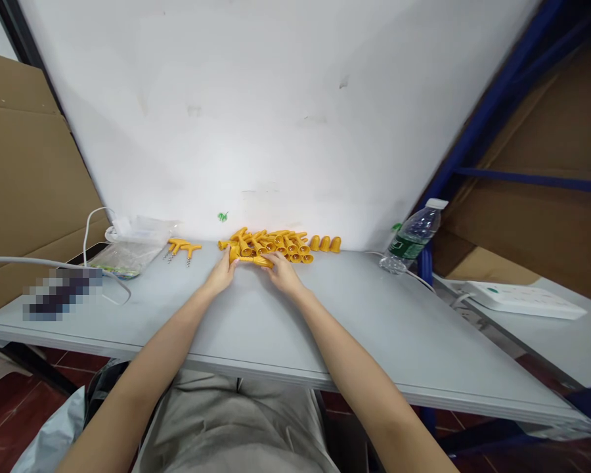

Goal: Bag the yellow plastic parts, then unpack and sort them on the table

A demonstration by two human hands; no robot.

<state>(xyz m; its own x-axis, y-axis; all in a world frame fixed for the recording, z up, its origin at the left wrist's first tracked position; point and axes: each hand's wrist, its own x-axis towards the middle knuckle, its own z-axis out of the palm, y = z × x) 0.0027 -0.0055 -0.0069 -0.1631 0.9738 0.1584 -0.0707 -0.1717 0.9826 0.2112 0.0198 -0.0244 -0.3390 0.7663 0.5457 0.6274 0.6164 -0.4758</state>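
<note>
Both hands hold a yellow plastic corkscrew piece (250, 260) lying sideways just above the table, in front of a pile. My left hand (220, 274) is closed around its wider left end. The fingers of my right hand (284, 272) close on the ribbed right end. Directly behind is a heap of yellow corkscrew parts (276, 243), with T-shaped handles and hollow cups facing me. To its right stand three yellow cups (325, 244), open side down. Left of the heap lie a few yellow T-handled corkscrews (191, 248) with bare metal spirals.
A clear plastic bag (128, 256) and a white cable (86, 236) are at the left, near a blurred-out dark object (62, 295). A water bottle (414, 240) leans at the right by a blue frame (426, 263). Beyond it sits a white power strip (526, 299). A white wall (285, 118) rises behind.
</note>
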